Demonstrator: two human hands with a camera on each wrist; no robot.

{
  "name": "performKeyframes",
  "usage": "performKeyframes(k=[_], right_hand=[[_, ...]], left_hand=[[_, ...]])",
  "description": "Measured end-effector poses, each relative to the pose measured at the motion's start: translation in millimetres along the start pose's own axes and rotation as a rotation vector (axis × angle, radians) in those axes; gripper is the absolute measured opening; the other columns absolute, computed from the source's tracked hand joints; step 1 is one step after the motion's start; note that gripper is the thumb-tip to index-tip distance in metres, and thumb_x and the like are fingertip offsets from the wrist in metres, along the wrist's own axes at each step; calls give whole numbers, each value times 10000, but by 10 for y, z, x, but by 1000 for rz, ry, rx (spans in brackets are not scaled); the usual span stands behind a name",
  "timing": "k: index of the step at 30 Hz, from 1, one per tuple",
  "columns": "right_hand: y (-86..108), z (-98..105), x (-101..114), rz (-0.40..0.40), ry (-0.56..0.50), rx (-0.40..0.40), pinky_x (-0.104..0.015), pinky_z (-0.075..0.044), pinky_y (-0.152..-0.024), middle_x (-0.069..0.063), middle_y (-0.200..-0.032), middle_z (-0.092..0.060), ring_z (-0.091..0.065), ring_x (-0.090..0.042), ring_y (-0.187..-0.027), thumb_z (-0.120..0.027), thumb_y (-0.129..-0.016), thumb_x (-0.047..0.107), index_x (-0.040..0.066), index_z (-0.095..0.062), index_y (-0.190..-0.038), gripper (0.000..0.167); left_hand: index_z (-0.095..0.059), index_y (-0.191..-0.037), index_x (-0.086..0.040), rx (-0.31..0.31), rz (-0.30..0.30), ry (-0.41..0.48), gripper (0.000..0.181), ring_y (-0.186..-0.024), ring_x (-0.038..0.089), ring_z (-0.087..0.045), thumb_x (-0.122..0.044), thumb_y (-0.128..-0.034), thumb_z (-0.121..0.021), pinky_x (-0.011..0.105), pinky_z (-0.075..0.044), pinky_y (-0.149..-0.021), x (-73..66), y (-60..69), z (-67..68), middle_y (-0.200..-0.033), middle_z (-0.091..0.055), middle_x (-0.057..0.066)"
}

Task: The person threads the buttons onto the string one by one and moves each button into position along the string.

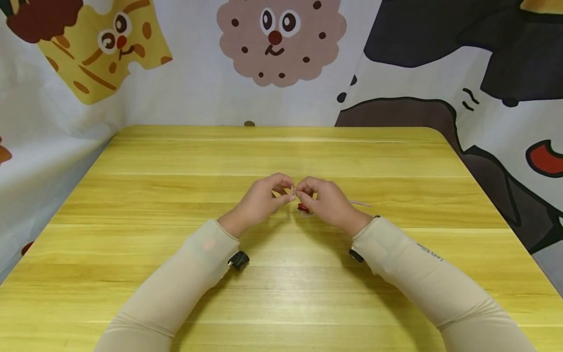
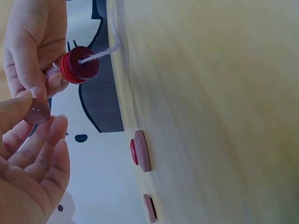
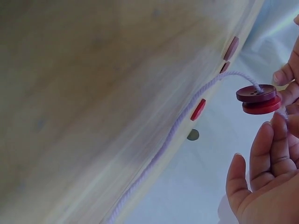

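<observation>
Your left hand (image 1: 259, 198) pinches a mauve button (image 2: 39, 113), your right hand (image 1: 329, 199) the lilac cord (image 3: 162, 149); slackening either pinch could drop something.

The string (image 3: 177, 123) was pale lilac, one threaded button (image 2: 87, 70) dark maroon, another threaded button (image 3: 261, 108) bright red. The pinched button (image 2: 40, 113) was dull mauve-brown. Yellow wood grain streaked the bench (image 1: 281, 298). Both sleeves (image 1: 171, 283) were beige, the right bearing dark lettering (image 1: 430, 252). The white cloth (image 1: 189, 98) carried a yellow cheese (image 1: 98, 63) with orange-brown spots and a pinkish-brown biscuit (image 1: 281, 63) dotted dark brown.
</observation>
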State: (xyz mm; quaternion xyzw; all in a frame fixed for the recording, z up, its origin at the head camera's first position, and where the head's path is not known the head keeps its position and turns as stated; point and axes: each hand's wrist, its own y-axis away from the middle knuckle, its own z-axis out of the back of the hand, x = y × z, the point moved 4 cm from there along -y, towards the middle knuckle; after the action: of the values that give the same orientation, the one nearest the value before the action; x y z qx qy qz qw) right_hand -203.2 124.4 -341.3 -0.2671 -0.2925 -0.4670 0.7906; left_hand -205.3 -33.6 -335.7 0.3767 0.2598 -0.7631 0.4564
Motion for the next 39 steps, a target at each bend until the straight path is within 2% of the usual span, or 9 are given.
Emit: performKeyframes(k=[4, 15, 20, 23, 26, 30, 39], right_hand=[[2, -1, -2, -6, -1, 3, -295, -465, -577, -10, -823, -640, -549, -197, -669, -587, -974, 129, 104, -649, -985, 68], [5, 11, 8, 0, -10, 0, -295, -458, -587, -51, -844, -652, -538, -188, -674, -582, -976, 125, 103, -647, -983, 69], [6, 14, 2, -8, 0, 1, -246, -378, -462, -7, -795, -625, -438, -149, -495, -574, -977, 119, 108, -640, -967, 67], [9, 11, -5, -13, 1, 0, -237, -354, -429, -2, -787, -619, -389, -122, -440, -571, -977, 118, 110, -638, -962, 68], [10, 5, -5, -21, -8, 3, -246, -379, -435, -4, -794, -625, -443, -131, -462, -574, -978, 125, 112, -638, -968, 66], [10, 5, 0, -25, -7, 1, -261, -425, -494, 2, -814, -638, -527, -154, -573, -582, -977, 133, 111, -643, -978, 64], [4, 8, 26, -5, 6, -7, -259, -435, -511, -32, -867, -670, -532, -146, -620, -595, -971, 141, 93, -664, -987, 85]], left_hand=[[-582, -1228, -39, -8, -14, -19, 308, -987, 197, -597, -160, -949, -632, 349, -506, -824, -7, -5, -5, -1144, -657, 72], [-600, -1224, -48, -15, -19, -45, 302, -970, 192, -599, -143, -940, -644, 338, -506, -813, -21, -12, -12, -1153, -662, 72], [-603, -1221, -36, -23, -36, -52, 306, -954, 190, -600, -138, -937, -648, 335, -507, -801, -22, -12, -15, -1147, -664, 75], [-604, -1223, -36, -23, -38, -53, 307, -952, 188, -597, -139, -937, -648, 336, -508, -802, -20, -11, -16, -1146, -663, 73], [-608, -1216, -43, -22, -40, -56, 297, -952, 189, -599, -136, -937, -648, 331, -509, -799, -24, -9, -18, -1137, -662, 70], [-616, -1200, -59, -23, -42, -55, 276, -950, 188, -601, -133, -936, -649, 323, -508, -792, -27, -17, -26, -1125, -665, 68], [-614, -1211, -66, -25, -39, -52, 287, -958, 188, -601, -147, -938, -648, 330, -507, -806, -31, -18, -26, -1142, -662, 72]])
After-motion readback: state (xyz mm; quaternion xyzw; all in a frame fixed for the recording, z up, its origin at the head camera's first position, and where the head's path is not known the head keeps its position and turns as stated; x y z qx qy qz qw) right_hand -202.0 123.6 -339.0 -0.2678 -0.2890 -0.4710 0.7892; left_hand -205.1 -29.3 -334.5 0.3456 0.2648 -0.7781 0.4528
